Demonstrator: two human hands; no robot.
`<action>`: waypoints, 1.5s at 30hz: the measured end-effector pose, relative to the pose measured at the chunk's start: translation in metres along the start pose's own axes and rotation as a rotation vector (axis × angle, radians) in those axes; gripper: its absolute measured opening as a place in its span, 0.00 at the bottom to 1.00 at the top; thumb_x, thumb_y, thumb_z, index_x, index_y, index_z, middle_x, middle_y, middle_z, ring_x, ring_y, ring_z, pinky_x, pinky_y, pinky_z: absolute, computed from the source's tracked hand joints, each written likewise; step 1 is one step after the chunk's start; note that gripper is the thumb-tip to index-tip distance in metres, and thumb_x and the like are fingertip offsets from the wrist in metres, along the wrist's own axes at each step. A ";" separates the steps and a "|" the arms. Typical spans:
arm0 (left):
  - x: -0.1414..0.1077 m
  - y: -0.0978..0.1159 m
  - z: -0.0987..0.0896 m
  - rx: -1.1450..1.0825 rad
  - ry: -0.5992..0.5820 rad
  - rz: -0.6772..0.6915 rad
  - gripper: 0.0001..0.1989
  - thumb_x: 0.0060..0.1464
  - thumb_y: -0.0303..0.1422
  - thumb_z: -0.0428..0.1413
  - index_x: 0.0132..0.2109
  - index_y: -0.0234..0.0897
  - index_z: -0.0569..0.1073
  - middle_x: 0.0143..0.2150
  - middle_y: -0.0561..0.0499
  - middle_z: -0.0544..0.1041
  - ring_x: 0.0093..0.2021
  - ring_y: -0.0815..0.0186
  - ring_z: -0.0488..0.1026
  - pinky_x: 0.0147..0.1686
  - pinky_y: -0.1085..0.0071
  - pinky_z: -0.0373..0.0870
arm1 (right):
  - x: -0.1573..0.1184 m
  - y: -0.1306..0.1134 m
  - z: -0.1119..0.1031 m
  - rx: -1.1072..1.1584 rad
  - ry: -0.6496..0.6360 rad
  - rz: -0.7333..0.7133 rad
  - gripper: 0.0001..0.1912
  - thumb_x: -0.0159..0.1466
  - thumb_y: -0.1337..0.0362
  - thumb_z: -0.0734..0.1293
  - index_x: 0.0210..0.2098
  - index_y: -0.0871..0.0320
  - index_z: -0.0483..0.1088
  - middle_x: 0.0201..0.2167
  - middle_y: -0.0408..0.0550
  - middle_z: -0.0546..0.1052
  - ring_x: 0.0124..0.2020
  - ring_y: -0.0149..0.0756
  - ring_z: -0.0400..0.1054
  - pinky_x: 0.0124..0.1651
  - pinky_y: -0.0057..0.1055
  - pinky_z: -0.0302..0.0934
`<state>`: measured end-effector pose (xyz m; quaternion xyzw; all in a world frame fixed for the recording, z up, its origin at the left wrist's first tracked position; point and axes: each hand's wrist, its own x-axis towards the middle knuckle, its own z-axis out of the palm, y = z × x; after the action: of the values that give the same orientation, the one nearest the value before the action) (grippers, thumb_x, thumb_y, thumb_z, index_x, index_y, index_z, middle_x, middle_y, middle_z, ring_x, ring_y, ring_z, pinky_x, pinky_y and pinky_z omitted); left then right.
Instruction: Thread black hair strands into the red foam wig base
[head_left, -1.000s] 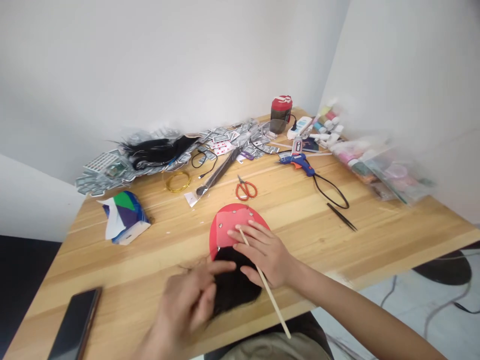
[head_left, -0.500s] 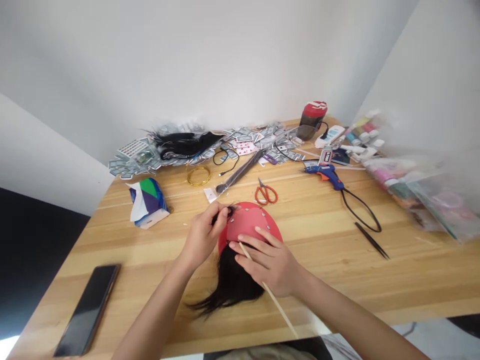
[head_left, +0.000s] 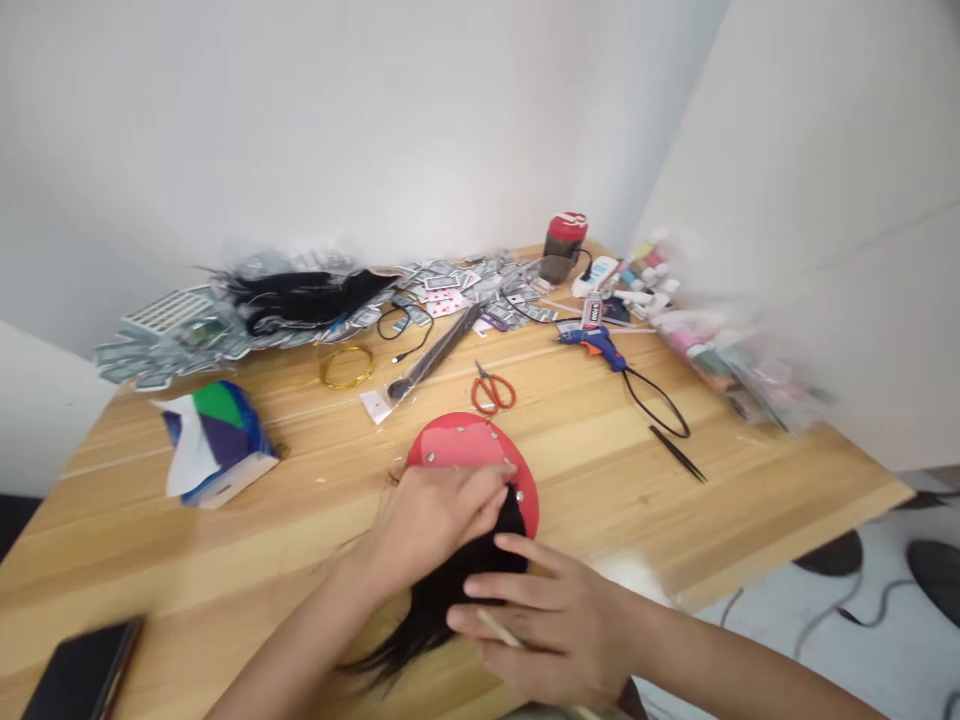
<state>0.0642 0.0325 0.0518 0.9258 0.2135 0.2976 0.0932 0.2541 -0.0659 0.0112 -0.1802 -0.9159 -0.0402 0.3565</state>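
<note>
A red round piece (head_left: 469,440) with small silvery studs near its edge lies on the wooden table. Black hair (head_left: 442,595) spreads from it toward the table's front edge. My left hand (head_left: 435,510) reaches over the red piece and the top of the hair, its fingers bent together; whatever they may pinch is hidden. Lower and to the right, my right hand (head_left: 544,610) rests over the hair with fingers spread and holds a thin pale stick (head_left: 501,628) between them.
Red-handled scissors (head_left: 493,390) lie beyond the red piece. A blue glue gun (head_left: 596,345) and black tweezers (head_left: 677,453) are to the right. A tissue pack (head_left: 225,440), gold wire (head_left: 346,367) and a phone (head_left: 86,670) are on the left.
The view has turned right. My left hand has moved from the red piece's left edge across to the hair's top. My right hand has drawn back toward the table's front edge.
</note>
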 end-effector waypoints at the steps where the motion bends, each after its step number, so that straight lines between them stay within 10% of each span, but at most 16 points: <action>1: -0.002 0.003 0.004 0.027 0.012 0.064 0.15 0.73 0.31 0.44 0.42 0.36 0.74 0.37 0.53 0.86 0.25 0.70 0.78 0.25 0.73 0.67 | -0.002 -0.001 -0.013 0.039 0.071 0.073 0.12 0.73 0.69 0.62 0.43 0.58 0.78 0.58 0.46 0.80 0.63 0.36 0.70 0.75 0.43 0.53; 5: -0.013 0.014 0.013 0.121 0.065 0.239 0.14 0.69 0.24 0.47 0.34 0.37 0.70 0.47 0.46 0.86 0.23 0.70 0.74 0.21 0.68 0.61 | -0.004 0.008 -0.045 0.167 0.453 0.633 0.17 0.77 0.68 0.56 0.59 0.55 0.71 0.56 0.53 0.81 0.57 0.39 0.75 0.60 0.39 0.70; 9: -0.018 0.017 0.015 0.202 0.101 0.339 0.11 0.66 0.22 0.50 0.34 0.36 0.70 0.47 0.40 0.85 0.20 0.67 0.69 0.20 0.67 0.59 | 0.007 0.034 -0.035 0.607 0.688 0.952 0.16 0.77 0.60 0.60 0.60 0.46 0.73 0.42 0.47 0.84 0.37 0.34 0.78 0.43 0.33 0.75; 16: -0.016 0.018 0.015 0.218 0.079 0.345 0.12 0.66 0.23 0.49 0.33 0.37 0.68 0.45 0.37 0.85 0.19 0.68 0.67 0.19 0.68 0.59 | 0.022 0.052 0.005 0.965 0.774 1.011 0.14 0.71 0.55 0.68 0.38 0.58 0.79 0.28 0.45 0.78 0.23 0.27 0.70 0.27 0.24 0.68; 45: -0.003 0.022 0.010 0.141 0.012 0.266 0.15 0.69 0.23 0.44 0.32 0.38 0.65 0.36 0.37 0.85 0.13 0.72 0.66 0.14 0.71 0.59 | -0.007 0.030 0.018 0.474 0.674 0.849 0.12 0.59 0.76 0.66 0.36 0.52 0.64 0.30 0.44 0.75 0.29 0.34 0.72 0.29 0.27 0.65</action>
<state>0.0757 0.0107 0.0485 0.9484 0.1099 0.2970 -0.0136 0.2577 -0.0367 -0.0088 -0.4235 -0.5839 0.2567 0.6433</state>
